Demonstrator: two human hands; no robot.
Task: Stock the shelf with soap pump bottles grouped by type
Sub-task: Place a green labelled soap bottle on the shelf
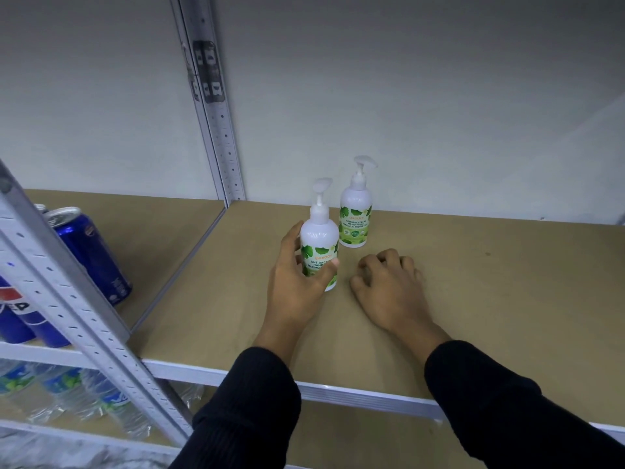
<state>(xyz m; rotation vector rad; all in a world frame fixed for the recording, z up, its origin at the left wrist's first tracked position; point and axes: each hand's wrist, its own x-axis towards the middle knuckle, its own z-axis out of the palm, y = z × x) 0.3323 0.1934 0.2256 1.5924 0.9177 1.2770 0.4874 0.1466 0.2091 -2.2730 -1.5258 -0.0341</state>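
Two identical white pump bottles of antibacterial hand wash with green leaf labels are standing upright on the brown shelf (473, 286), labels facing out. The front hand wash bottle (319, 236) sits a little left of the middle of the board, and the left hand (297, 286) is wrapped round its lower half, thumb across the label and fingers round the far side. The rear hand wash bottle (355, 214) is just behind it and slightly to the right, nearly up against the pale back wall (422, 96), with nobody touching it; the two bottles look close but apart. The right hand (389, 292) rests on the shelf just right of the front bottle, fingers loosely curled under and holding nothing. Both arms are in dark sleeves (257, 411). A perforated metal upright (221, 137) runs up at the back left corner of the bay. On the next shelf over to the left are blue Pepsi cans (91, 255), and wrapped water bottles (67, 394) sit on the level below.
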